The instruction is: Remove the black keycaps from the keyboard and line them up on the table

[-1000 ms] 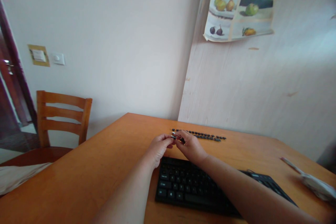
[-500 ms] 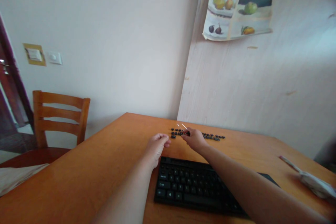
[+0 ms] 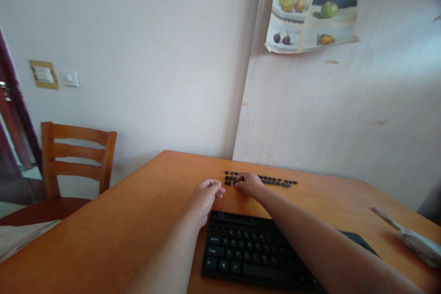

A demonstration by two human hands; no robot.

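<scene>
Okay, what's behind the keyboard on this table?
Behind the keyboard, rows of loose black keys lie on the table. The right hand covers part of the rows, so any keys beneath it, and whatever it may hold, can't be made out.

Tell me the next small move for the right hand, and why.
Probably have the right hand straighten the loose black keys by its fingertips: it is down at their rows, which extend to both sides of it. Any grip is hidden.

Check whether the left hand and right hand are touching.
Apart. The head view shows a plain gap between the left hand and the right hand, with table and a black key visible in it.
</scene>
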